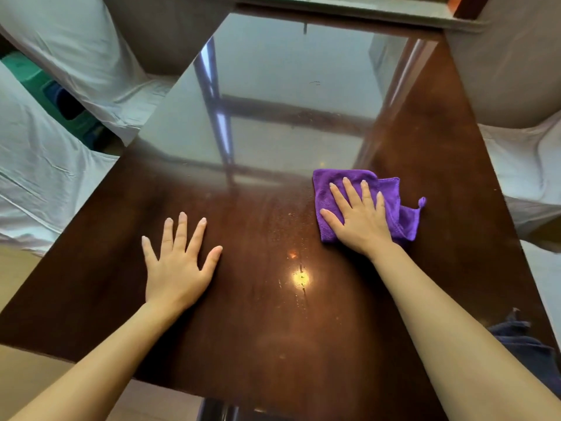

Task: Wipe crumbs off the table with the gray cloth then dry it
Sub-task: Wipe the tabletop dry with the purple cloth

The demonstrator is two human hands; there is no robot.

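A glossy dark brown table (440,153) fills the view. My right hand (361,217) lies flat, fingers spread, on a folded purple cloth (391,192) at the table's right middle, pressing it to the surface. My left hand (179,262) rests palm down with fingers apart on the bare wood at the left, holding nothing. Fine crumbs and small droplets (291,226) speckle the surface between the two hands. No gray cloth is visible.
Chairs under white covers stand at the left (60,165), the far left (91,56) and the right (522,165). A green object (51,95) sits on the floor between the left chairs. Dark blue fabric (522,338) shows at the table's near right edge.
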